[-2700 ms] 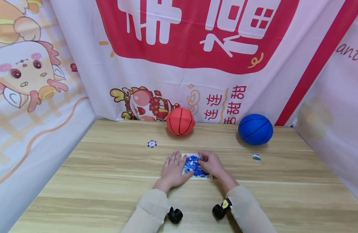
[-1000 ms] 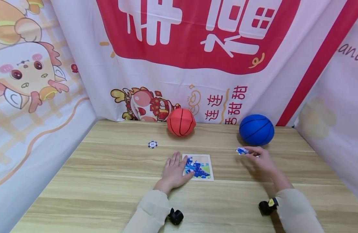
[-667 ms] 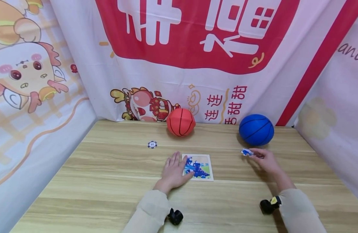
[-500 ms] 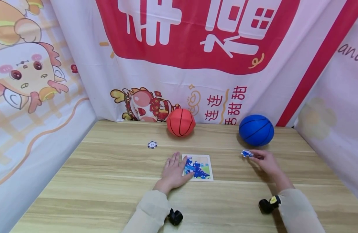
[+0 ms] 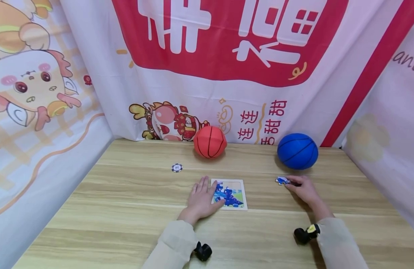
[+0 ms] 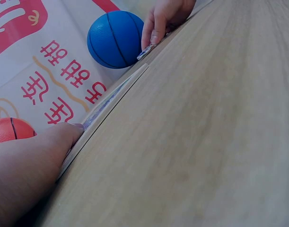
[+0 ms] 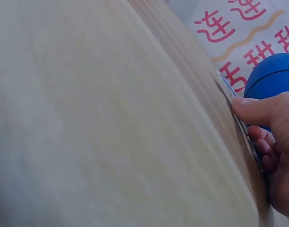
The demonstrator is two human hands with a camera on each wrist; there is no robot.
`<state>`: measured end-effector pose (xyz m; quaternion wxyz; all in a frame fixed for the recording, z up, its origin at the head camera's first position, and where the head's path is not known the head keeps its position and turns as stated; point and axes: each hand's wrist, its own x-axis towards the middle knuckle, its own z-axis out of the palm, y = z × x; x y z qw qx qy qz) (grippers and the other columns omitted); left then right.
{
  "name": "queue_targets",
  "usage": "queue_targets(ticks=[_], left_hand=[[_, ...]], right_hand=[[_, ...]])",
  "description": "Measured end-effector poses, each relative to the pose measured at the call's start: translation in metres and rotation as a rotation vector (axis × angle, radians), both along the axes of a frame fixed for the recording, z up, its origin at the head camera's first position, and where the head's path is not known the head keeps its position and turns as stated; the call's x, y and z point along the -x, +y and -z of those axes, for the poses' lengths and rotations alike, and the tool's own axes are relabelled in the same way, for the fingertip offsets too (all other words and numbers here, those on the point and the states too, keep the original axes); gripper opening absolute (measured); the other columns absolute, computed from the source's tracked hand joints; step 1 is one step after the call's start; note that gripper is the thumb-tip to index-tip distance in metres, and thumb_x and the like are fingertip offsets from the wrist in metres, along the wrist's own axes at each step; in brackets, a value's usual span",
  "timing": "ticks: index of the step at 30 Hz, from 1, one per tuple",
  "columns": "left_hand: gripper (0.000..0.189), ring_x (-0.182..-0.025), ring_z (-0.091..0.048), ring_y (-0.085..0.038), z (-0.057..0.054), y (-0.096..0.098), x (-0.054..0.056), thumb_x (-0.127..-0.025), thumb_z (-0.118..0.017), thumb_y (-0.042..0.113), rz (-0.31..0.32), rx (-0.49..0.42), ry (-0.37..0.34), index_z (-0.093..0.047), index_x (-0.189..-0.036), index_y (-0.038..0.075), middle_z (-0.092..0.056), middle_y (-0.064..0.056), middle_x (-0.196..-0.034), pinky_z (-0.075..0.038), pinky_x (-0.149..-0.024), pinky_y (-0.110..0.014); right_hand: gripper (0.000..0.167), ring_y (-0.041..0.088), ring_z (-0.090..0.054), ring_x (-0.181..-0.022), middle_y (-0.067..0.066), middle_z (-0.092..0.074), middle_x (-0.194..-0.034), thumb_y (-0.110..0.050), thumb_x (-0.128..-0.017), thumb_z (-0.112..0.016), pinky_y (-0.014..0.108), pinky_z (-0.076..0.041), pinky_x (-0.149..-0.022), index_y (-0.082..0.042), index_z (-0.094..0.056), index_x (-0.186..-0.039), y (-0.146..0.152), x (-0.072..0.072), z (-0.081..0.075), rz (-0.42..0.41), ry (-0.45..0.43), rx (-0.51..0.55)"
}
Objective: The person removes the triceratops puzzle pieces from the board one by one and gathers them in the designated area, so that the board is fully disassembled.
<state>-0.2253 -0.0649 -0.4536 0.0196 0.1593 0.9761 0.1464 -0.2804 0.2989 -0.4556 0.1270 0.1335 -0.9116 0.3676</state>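
My left hand (image 5: 201, 198) lies flat, fingers spread, on the table and the left edge of a small white-framed jigsaw puzzle (image 5: 245, 194). Blue dinosaur-like pieces fill part of that frame, and its upper right shows bare backing. To the right, my right hand (image 5: 302, 188) pinches a blue-and-white puzzle piece (image 5: 282, 181) between thumb and fingers, low over the table. In the right wrist view the thumb presses on the edge of this puzzle piece (image 7: 224, 85). Whether another piece lies under the right hand is hidden.
A blue ball (image 5: 297, 151) stands just behind my right hand. An orange-red ball (image 5: 210, 142) sits at the table's back edge near the printed curtain (image 5: 180, 89). A round chip-like disc marked 01 (image 5: 177, 167) lies on the wooden table (image 5: 126, 209), behind and left of the left hand.
My right hand has gone from the puzzle frame out to the right, where a loose piece lay, and now holds a piece lower and nearer me. The left hand has stayed put.
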Motion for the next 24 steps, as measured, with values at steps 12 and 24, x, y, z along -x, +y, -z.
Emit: queue_targets(ticks=[12, 24], left_hand=[[0.078, -0.128, 0.002, -0.026, 0.0002, 0.0005, 0.0008, -0.079, -0.029, 0.065, 0.005, 0.009, 0.003, -0.019, -0.138, 0.016, -0.004, -0.013, -0.143, -0.001, -0.100, -0.043], [0.077, -0.128, 0.002, -0.026, -0.0002, 0.0012, 0.0002, -0.080, -0.030, 0.065, -0.001, 0.011, 0.004, -0.020, -0.138, 0.016, -0.004, -0.013, -0.143, -0.001, -0.100, -0.043]], right_hand=[[0.027, 0.026, -0.044, -0.077, 0.021, -0.059, -0.090, -0.002, -0.073, -0.065, 0.035, -0.036, -0.066, 0.007, -0.061, -0.098, 0.0003, 0.0006, -0.0002, 0.037, 0.009, -0.044], [0.030, 0.027, -0.044, -0.077, 0.021, -0.058, -0.091, -0.004, -0.075, -0.064, 0.033, -0.035, -0.064, 0.006, -0.060, -0.103, -0.0016, 0.0014, -0.0037, 0.040, -0.046, -0.070]])
